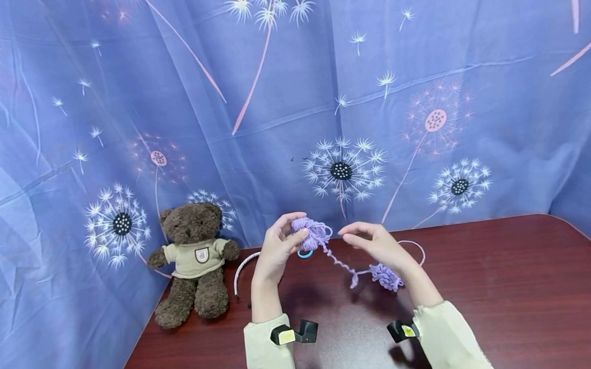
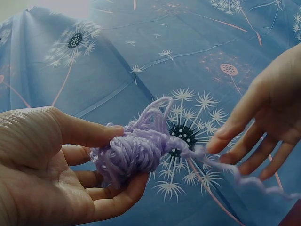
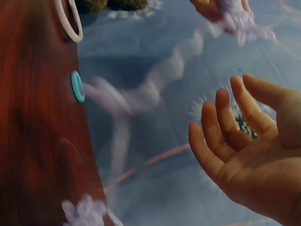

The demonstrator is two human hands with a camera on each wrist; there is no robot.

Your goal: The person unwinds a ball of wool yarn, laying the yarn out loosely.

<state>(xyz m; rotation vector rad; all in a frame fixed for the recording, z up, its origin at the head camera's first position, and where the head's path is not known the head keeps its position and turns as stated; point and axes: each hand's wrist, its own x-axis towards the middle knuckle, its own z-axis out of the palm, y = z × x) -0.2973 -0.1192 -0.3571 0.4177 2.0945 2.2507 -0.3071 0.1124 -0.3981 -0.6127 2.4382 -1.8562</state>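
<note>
Biggest worry for me was the purple yarn bundle (image 1: pixel 313 234) coming apart. Loose loops poked out of one side, so my guess is that a tug on the twisted strand (image 1: pixel 339 263), or the thumb easing off, could've pulled the whole thing into a mess. The strand was kinky too, so it might've knotted on itself if it got yanked. And the second yarn clump (image 1: pixel 388 278) was right by the right forearm, so a careless sweep could've snagged it or put a jerk on the strand.

As for where stuff sat: the left hand (image 1: pixel 277 249) had the bundle pinched between thumb and fingers, up above the counter (image 1: pixel 514 285). The right hand (image 1: pixel 376 247) was holding nothing, fingers loosely bent, just off to the bundle's right with a gap between them. The strand ran down from the bundle, below the right hand, towards that second clump. Couldn't tell if the clump was hanging or resting on the counter tbh. A blue ring (image 1: pixel 305 255) showed just below the bundle in the head view.
</note>
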